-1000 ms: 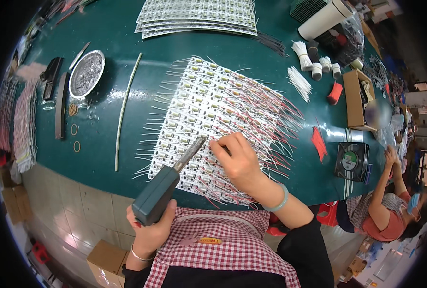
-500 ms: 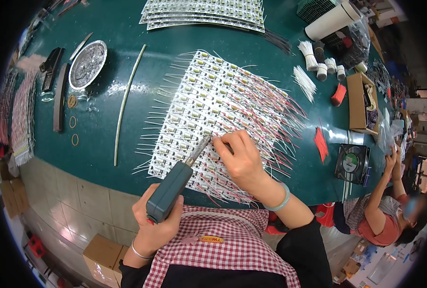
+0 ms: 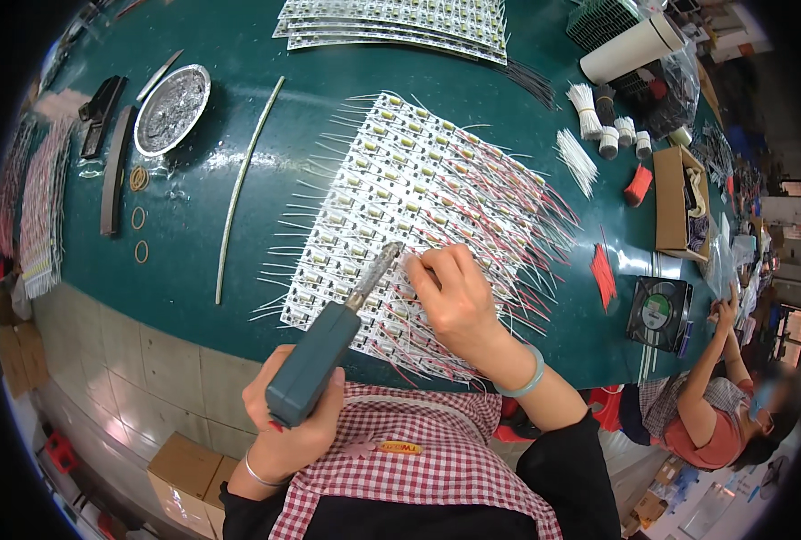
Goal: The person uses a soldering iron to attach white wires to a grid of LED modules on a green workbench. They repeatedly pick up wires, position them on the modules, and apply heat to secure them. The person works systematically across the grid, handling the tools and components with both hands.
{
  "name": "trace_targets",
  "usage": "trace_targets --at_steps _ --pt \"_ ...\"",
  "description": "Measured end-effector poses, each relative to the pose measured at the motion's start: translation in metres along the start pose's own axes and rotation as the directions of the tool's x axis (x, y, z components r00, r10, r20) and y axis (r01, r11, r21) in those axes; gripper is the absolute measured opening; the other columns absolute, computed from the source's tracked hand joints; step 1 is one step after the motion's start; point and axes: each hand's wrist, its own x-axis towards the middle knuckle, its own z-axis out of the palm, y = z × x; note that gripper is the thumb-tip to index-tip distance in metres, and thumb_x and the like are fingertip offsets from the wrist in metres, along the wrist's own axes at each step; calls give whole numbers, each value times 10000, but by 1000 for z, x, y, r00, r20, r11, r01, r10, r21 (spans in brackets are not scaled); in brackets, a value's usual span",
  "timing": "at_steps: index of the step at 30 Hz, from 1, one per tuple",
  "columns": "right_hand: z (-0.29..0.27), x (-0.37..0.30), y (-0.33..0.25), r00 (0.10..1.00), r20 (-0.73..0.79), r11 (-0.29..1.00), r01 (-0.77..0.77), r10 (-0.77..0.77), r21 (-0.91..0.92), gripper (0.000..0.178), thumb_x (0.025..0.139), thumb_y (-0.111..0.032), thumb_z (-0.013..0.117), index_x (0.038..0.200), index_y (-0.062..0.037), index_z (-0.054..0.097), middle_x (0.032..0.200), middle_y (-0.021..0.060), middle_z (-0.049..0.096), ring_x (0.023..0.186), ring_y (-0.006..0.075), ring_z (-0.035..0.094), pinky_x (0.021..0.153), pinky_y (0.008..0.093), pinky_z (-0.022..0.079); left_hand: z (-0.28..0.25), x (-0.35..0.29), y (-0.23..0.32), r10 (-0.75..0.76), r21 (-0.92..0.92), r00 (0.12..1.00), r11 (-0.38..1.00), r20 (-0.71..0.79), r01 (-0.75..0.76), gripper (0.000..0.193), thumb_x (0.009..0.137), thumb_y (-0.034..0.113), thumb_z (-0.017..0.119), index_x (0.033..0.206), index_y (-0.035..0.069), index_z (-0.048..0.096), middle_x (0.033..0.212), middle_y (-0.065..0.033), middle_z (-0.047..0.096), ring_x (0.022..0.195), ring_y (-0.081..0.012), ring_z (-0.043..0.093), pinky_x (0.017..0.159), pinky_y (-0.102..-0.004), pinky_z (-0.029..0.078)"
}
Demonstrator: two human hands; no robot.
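My left hand is closed around the dark green handle of a soldering iron. Its metal tip points up and away, over the middle of a white circuit board panel, close to my right fingertips. My right hand is pinched low over the panel; what sits between thumb and forefinger is too small to make out. Rows of small yellowish components cover the panel. Thin white wires stick out along its left side, while red and white wires fan out to the right, some running under my right hand.
A metal bowl, rubber bands and a pale rod lie left. Stacked panels lie at the back. Wire bundles, a cardboard box and a fan stand right, near a co-worker.
The soldering iron's tip has shifted slightly away from my right fingertips. My right hand stays pinched in nearly the same place. The whole view has turned a little, and the co-worker's hands have moved.
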Motion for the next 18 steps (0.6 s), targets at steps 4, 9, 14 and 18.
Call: trace_targets --at_steps 4,9,14,18 --pt "1 0 1 1000 -21 1000 8 -7 3 325 724 -14 658 1030 96 651 932 133 574 837 269 545 700 342 498 -21 -6 -6 -94 19 979 995 -180 99 234 862 1 736 1084 -48 680 1010 -125 684 796 -185 683 676 -297 542" --pt "1 0 -1 999 -33 1000 0 0 11 328 716 -5 670 1031 83 655 939 134 576 841 270 550 691 348 502 -69 42 -16 255 106 645 959 -720 -261 250 925 -32 654 1169 -83 648 1036 -91 694 669 -77 579 547 -211 409" --pt "3 -1 0 998 -37 998 -39 41 43 329 710 3 662 1033 62 655 952 131 579 866 280 563 703 354 504 -68 61 -37 -32 -41 734 999 -678 6 250 877 -8 733 1118 -61 692 893 -70 708 548 -63 528 485 -217 383" --pt "0 -5 3 996 -42 994 -69 72 83 345 698 9 655 1042 40 654 963 128 583 886 285 574 713 359 503 -39 23 -32 -90 -170 871 985 -484 8 298 860 -18 746 1151 -53 690 937 -78 725 576 -63 566 508 -212 425"
